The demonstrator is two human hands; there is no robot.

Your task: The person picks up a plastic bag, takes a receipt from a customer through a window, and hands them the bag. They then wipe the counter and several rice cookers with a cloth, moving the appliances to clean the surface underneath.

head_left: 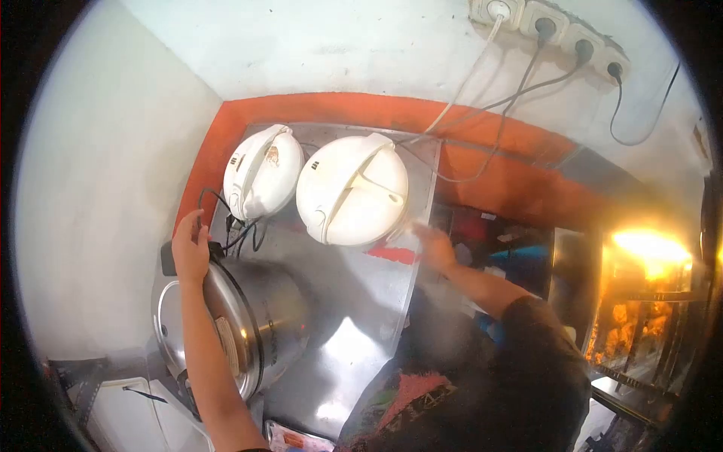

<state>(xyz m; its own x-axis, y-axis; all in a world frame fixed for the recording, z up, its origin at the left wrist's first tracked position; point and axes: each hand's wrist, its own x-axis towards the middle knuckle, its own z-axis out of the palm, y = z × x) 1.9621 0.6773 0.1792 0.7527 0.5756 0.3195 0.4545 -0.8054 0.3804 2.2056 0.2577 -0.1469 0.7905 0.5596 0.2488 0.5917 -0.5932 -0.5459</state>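
White plastered walls meet in a corner above us, edged with an orange painted band [361,105] that runs around a shiny sheet-metal surface [354,301]. On that surface we see two round white plastic rice cookers side by side against the back: the smaller white cooker [262,172] sits to the left, and the larger white cooker [352,190] stands just beside it to the right, both with lids closed and carry handles folded across the top. Nearer to us, at the left edge of the surface, stands a big stainless-steel cooker [256,316] with its steel lid [177,331] swung open toward the wall. Our left hand [190,248] rests on the top rim of that open lid, its grip curled over the edge with the fingers partly closed around it. Our right hand [433,245] is blurred, just beside the lower right side of the larger white cooker; we cannot tell whether its grip is open or closed, nor whether it touches the cooker. Black cables [233,226] lie tangled between the steel cooker and the smaller white one. High on the wall, a row of white power sockets [550,30] carries several plugs, with grey and white cords [482,98] trailing down toward the cookers. Off to the right, a bright orange glow [648,248] lights a dim area.
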